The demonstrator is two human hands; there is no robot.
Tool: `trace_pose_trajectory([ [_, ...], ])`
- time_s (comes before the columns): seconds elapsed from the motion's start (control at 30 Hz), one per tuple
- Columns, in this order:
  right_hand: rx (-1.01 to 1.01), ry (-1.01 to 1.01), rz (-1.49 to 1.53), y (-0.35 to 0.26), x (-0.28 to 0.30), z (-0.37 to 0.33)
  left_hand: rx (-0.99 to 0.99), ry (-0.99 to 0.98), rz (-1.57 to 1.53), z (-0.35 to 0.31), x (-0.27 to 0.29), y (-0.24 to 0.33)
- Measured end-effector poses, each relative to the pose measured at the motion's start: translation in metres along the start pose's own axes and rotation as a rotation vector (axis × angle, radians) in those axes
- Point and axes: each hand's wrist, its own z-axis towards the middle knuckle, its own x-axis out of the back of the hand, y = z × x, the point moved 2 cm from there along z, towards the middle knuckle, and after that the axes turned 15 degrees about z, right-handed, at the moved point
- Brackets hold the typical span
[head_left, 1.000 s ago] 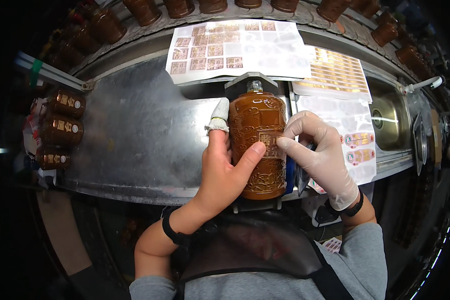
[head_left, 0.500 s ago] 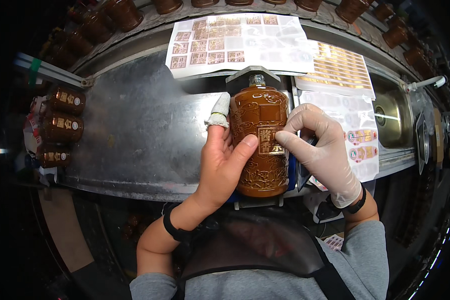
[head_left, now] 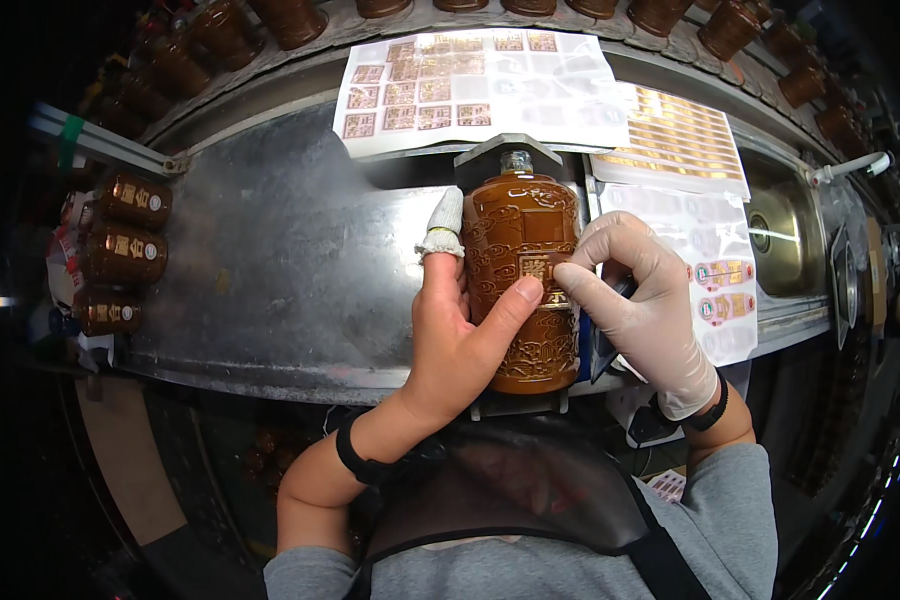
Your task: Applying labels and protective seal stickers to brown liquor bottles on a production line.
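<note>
On the steel bench right in front of us lies a brown bottle, on its side in a dark cradle, neck pointing away from us. We've got our left hand curled round its left flank: the thumb stretches across the embossed front and presses beside a small gold label at the middle of the bottle, while the forefinger, capped in a white knitted finger cot, runs up along the bottle's shoulder. That's a firm grip on the bottle. Our right hand, in a pale thin glove, comes in from the other side, thumb and forefinger pinched together right at the edge of that gold label, the other fingers bent loosely above. Whether the fingertips hold the label itself or only press on it, we can't tell.

Beyond the bottle's neck, a white sheet of brown square stickers is spread flat, partly used up on its right half. Just to its right sits a sheet of gold strip stickers, and below that a sheet with red and gold oval stickers, close by our gloved hand. Over on the left edge of the bench, three more brown bottles lie stacked side by side. A steel sink sits at the far right.
</note>
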Motion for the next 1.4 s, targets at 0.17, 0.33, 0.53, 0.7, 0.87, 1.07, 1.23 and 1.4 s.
trace_pose_trajectory([
  [0.17, 0.01, 0.018, -0.012, 0.0, 0.001, -0.001, 0.024, 0.022, 0.028, -0.001, -0.003, 0.001],
  [0.33, 0.061, 0.045, -0.096, -0.003, 0.0, -0.002, 0.025, 0.031, 0.029, -0.001, -0.004, 0.0],
  [0.53, -0.236, 0.099, 0.103, 0.003, 0.009, -0.006, 0.007, 0.034, 0.028, 0.0, -0.004, 0.0],
  [0.7, -0.415, 0.125, 0.382, 0.019, 0.008, -0.01, 0.003, 0.038, 0.021, 0.001, -0.005, 0.002],
  [0.87, -0.286, 0.079, 0.183, 0.019, 0.007, -0.014, -0.028, 0.077, 0.024, 0.003, -0.009, -0.003],
  [1.07, -0.275, 0.067, 0.126, 0.019, 0.009, -0.014, -0.035, 0.075, 0.019, 0.002, -0.01, -0.005],
  [1.23, -0.322, 0.127, 0.39, 0.043, 0.017, -0.005, -0.047, 0.041, 0.017, -0.002, -0.001, -0.009],
  [1.4, -0.237, 0.281, 0.756, 0.073, 0.046, -0.008, 0.003, -0.079, 0.061, -0.006, 0.003, -0.004],
])
